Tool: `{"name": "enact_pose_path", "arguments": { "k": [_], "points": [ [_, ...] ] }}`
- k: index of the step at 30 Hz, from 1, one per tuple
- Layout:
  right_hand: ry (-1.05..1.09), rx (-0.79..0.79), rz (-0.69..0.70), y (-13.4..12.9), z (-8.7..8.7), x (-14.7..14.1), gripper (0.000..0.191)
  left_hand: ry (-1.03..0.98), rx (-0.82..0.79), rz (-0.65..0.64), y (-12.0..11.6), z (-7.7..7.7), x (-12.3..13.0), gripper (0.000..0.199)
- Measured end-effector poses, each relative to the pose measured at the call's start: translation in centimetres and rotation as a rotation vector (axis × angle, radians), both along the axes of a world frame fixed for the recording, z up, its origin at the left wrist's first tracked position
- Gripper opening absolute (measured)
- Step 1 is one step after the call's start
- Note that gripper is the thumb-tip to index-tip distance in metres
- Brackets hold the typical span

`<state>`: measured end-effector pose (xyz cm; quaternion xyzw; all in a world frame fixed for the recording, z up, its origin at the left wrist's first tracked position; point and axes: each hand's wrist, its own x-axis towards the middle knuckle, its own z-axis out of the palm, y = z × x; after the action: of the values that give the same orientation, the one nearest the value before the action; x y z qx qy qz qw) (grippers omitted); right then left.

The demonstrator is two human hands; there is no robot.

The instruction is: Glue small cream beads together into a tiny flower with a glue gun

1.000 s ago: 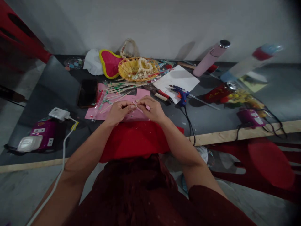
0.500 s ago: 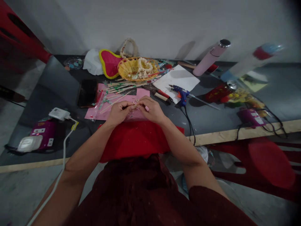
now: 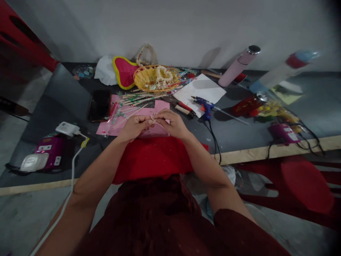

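My left hand [image 3: 135,127] and my right hand [image 3: 172,122] meet over the pink paper [image 3: 161,105], each pinching a small, pale, knobbly piece [image 3: 153,119] between thumb and fingers. Its exact kind is too small to make out, and the fingertips cover part of it. A red cloth [image 3: 154,158] lies just below my wrists. Behind the hands are thin wooden sticks [image 3: 133,99] with bits of green. Beyond them stands a yellow wicker basket [image 3: 144,83] holding a similar pale, knobbly loop [image 3: 163,78].
Right of my hands lie red-handled pliers [image 3: 185,106] and a blue glue gun [image 3: 205,105] on white paper [image 3: 210,87]. A pink flask [image 3: 237,67] and a red can [image 3: 246,106] stand farther right. At left are a phone [image 3: 99,105], a white charger [image 3: 67,128] and a purple box [image 3: 52,149].
The fingers have shifted slightly around the pale piece, and more of it shows between them. My hands stay in nearly the same place; nothing else has visibly moved.
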<state>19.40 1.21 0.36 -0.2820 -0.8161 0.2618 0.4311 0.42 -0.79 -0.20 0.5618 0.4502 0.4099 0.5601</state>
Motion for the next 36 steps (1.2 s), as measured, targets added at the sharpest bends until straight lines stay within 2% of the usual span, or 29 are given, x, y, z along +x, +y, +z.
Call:
{"name": "enact_pose_path", "arguments": {
  "k": [6,11,24,27,32,34,36],
  "points": [
    [-0.008,-0.001,0.006,-0.2,0.0,0.0,0.012,-0.078,-0.065,-0.014,-0.1,0.0,0.1,0.03],
    [-0.019,0.028,0.001,-0.3,0.3,-0.1,0.011,-0.114,-0.051,0.014,-0.1,0.0,0.2,0.029],
    [-0.002,-0.017,-0.018,-0.5,0.1,-0.3,0.014,-0.237,-0.172,0.048,-0.1,0.4,0.2,0.028],
    [0.032,-0.033,-0.069,-0.4,0.0,-0.2,0.016,-0.285,-0.171,0.088,0.1,0.7,0.1,0.024],
    [0.095,-0.047,-0.232,-0.1,0.0,0.2,0.017,-0.32,-0.176,0.11,0.3,1.0,0.1,0.019],
    [0.093,-0.03,-0.209,-0.1,0.1,0.1,0.02,-0.311,-0.186,0.1,0.3,0.9,0.1,0.019],
    [0.063,-0.001,-0.12,-0.2,0.1,0.0,0.024,-0.292,-0.177,0.079,0.2,0.7,0.1,0.02]
  ]
}}
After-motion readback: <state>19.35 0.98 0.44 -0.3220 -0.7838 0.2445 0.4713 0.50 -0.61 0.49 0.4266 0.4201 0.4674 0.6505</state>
